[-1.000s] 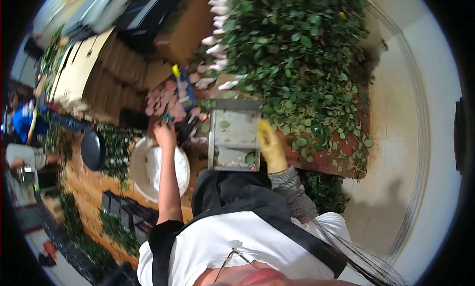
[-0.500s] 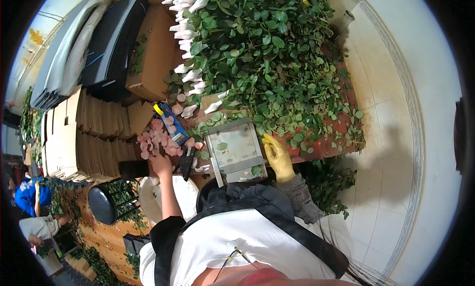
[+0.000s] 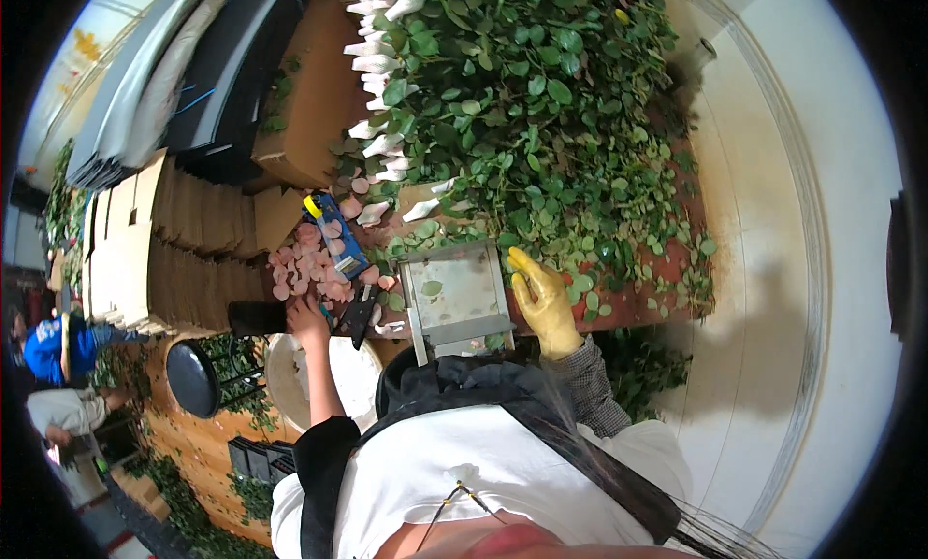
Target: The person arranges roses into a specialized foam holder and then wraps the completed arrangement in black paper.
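My left hand, bare, is at the table's near edge beside a dark phone-like slab and just below loose pink petals. Its fingers are small and partly hidden, and a bit of teal shows at its right side. A black tool, possibly a stapler, lies to its right. My right hand wears a yellow glove, with thumb and fingers apart and nothing between them. It is next to the right side of a shallow metal frame, in which a green leaf lies.
White-sleeved flowers with leafy stems are heaped across the table. A blue box-like item with a yellow end sits among petals. Folded cardboard is stacked left, near a black stool and a white bucket. Another person is far left.
My left hand has shifted slightly left and down, away from the petals. My right hand's glove has risen a little, its thumb and fingers now more apart. The view has tilted slightly.
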Available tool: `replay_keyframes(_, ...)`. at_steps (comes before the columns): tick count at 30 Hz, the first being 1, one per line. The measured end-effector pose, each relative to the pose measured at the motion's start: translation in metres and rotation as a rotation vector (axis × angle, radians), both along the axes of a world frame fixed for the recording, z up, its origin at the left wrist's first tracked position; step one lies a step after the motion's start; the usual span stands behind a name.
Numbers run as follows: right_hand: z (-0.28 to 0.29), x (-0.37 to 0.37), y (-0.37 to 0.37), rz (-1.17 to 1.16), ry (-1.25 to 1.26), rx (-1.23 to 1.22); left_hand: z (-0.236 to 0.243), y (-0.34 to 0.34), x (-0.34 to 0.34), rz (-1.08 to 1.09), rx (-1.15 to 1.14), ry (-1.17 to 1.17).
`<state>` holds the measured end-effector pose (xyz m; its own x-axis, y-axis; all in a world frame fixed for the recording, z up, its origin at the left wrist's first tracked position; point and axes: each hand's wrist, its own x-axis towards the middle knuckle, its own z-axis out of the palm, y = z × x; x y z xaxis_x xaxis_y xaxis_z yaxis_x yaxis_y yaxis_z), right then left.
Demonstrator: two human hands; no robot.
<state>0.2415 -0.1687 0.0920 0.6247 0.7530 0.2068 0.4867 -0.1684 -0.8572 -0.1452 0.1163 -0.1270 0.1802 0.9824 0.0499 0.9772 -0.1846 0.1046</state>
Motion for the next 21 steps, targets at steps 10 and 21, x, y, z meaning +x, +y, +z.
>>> replay_keyframes(10,0.001,0.016,0.016,0.279,-0.016,-0.054,0.027,-0.013,0.001,0.011,-0.1,0.131)
replay_keyframes(21,0.017,-0.019,0.073,0.632,0.799,0.266,0.25,-0.111,0.143,-0.255,-0.236,-1.015)
